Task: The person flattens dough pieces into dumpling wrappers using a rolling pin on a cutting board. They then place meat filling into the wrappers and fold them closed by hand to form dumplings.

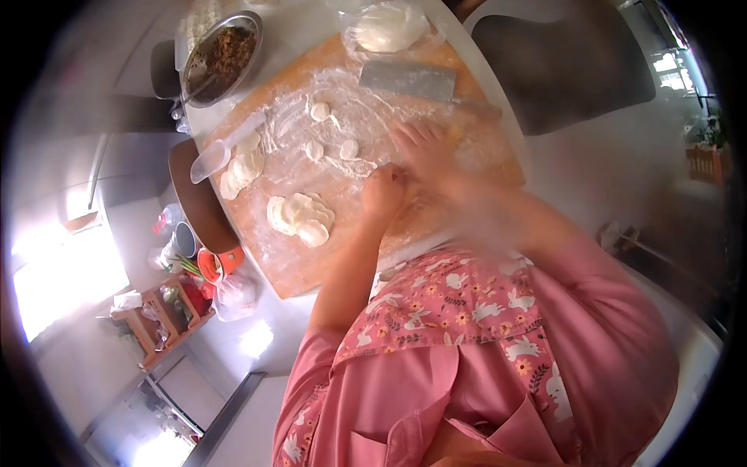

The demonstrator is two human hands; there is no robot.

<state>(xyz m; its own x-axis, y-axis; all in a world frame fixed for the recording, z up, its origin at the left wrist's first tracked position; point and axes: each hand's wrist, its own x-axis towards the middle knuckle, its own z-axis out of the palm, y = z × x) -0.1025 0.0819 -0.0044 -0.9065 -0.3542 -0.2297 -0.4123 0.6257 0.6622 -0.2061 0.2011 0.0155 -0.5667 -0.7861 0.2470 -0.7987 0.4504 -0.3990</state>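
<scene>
My left hand [384, 191] is closed, low over the floured wooden board [264, 261]; whatever its fingers hold, if anything, is hidden. Just right of it, my right hand [422, 152] has its fingers stretched out over the board, its palm and wrist smeared by motion. I cannot tell whether something lies under that palm. Small dough pieces [349, 149] rest on the flour to the left of my hands. Flat dough wrappers [301, 218] lie overlapped near the board's left side, and more wrappers [243, 167] lie beyond them. A cleaver [408, 80] lies flat beyond my right hand.
A metal bowl [259, 48] of brown filling [231, 56] stands at the far left. A white scoop [212, 161] lies at the board's left edge. Bagged dough [389, 27] sits at the far edge. A dark chair [564, 62] stands to the right.
</scene>
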